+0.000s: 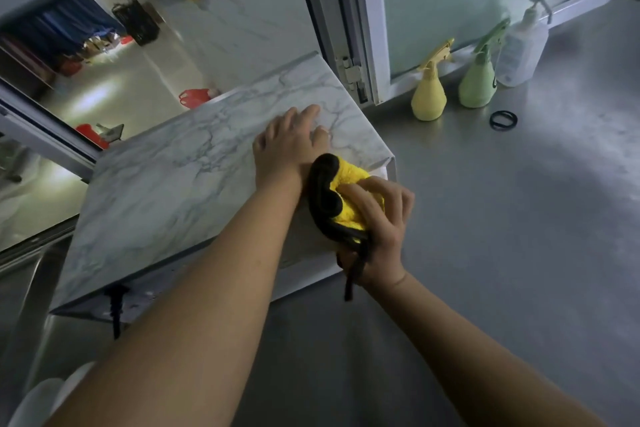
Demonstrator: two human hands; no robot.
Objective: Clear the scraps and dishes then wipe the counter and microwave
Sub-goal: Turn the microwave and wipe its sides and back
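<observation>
Head view: left hand (289, 146) lies flat on the marble-patterned microwave (166, 191) top, fingers straight and close together, steadying it. Right hand (375, 236) bunches a yellow cloth (348, 191) against the right side, fingers curled round it. Cloth looks soft and light; best gripped wadded. Counter (519, 218) right of it.

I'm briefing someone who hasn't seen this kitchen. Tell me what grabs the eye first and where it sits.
The bright yellow cloth stands out at centre, gripped by the right hand against the microwave's side. The left hand lies flat on the marble-patterned microwave top. By the window, a yellow spray bottle and a green spray bottle stand on the grey counter.
</observation>
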